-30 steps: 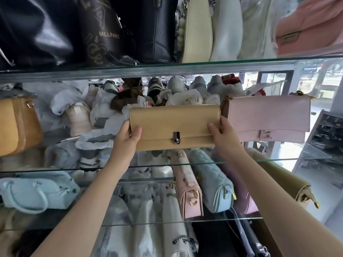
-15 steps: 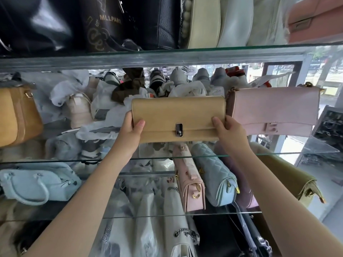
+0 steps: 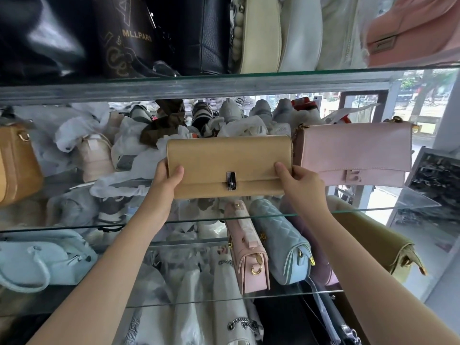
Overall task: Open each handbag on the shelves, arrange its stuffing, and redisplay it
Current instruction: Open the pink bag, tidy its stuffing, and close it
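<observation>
A tan flap handbag with a dark metal clasp stands upright over the middle glass shelf, its flap closed. My left hand grips its lower left corner, thumb on the front. My right hand grips the lower right corner, thumb on the front too. Just right of it, almost touching, a pink flap handbag stands upright. No stuffing shows in the tan bag.
An orange-tan bag sits at the left. White wrapped bags crowd behind. Dark and cream bags fill the top shelf. Below lie a pale blue bag, a pink bag, a quilted blue bag and an olive bag.
Both hands keep their hold on the tan bag and have carried it slightly up and further onto the shelf, closer to the pink bag. The view has tilted a little.
</observation>
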